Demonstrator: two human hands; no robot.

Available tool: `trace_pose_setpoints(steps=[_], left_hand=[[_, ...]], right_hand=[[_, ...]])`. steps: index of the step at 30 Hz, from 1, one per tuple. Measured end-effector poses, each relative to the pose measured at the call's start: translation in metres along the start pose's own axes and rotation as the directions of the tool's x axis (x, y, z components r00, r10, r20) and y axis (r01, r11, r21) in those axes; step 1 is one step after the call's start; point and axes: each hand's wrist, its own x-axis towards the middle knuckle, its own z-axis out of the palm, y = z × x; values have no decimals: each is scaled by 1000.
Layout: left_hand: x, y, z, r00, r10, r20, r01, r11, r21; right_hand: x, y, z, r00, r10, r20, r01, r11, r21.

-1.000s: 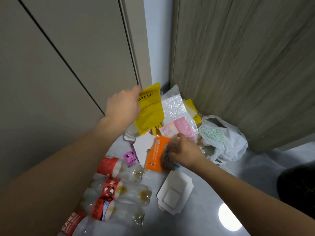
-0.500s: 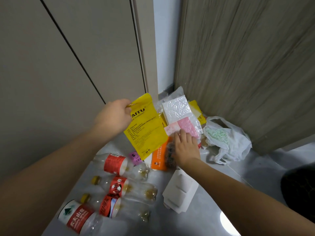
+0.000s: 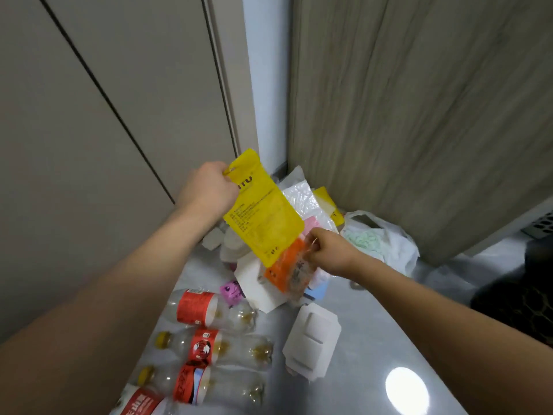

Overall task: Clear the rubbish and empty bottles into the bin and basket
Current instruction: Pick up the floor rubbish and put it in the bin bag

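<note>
Left hand [image 3: 209, 187] pinching yellow pouch [image 3: 263, 211] by top corner, held aloft; right hand [image 3: 330, 251] pinching orange packet [image 3: 287, 269], raised off floor [image 3: 359, 339].

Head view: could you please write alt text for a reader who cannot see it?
Left hand holds up a yellow pouch while the right hand pinches an orange packet above floor litter. Empty bottles lie nearby.

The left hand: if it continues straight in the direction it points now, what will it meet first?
Probably the crumpled white plastic sheet in the corner: the left hand, holding the yellow pouch, points toward it. Depth is unclear from one view.
</note>
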Motion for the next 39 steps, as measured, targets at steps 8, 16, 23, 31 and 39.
trace_pose_setpoints(steps=[8, 16, 23, 31, 39], left_hand=[[5, 111, -15, 965, 211, -155, -234, 960, -155], [-64, 234, -11, 757, 622, -198, -645, 760, -81], [-133, 321, 16, 610, 778, -148, -790, 612, -37], [-179, 408, 41, 504, 842, -192, -860, 509, -24], [-214, 460, 107, 511, 852, 115, -854, 487, 182]], right_hand=[[-86, 5, -119, 974, 144, -174, -158, 985, -71], [-174, 52, -216, 936, 211, -283, -271, 943, -193], [-242, 104, -270, 914, 218, -342, -283, 947, -151], [-304, 187, -333, 822, 363, -439, -415, 909, -25], [-308, 251, -309, 822, 485, -299, -541, 828, -143]])
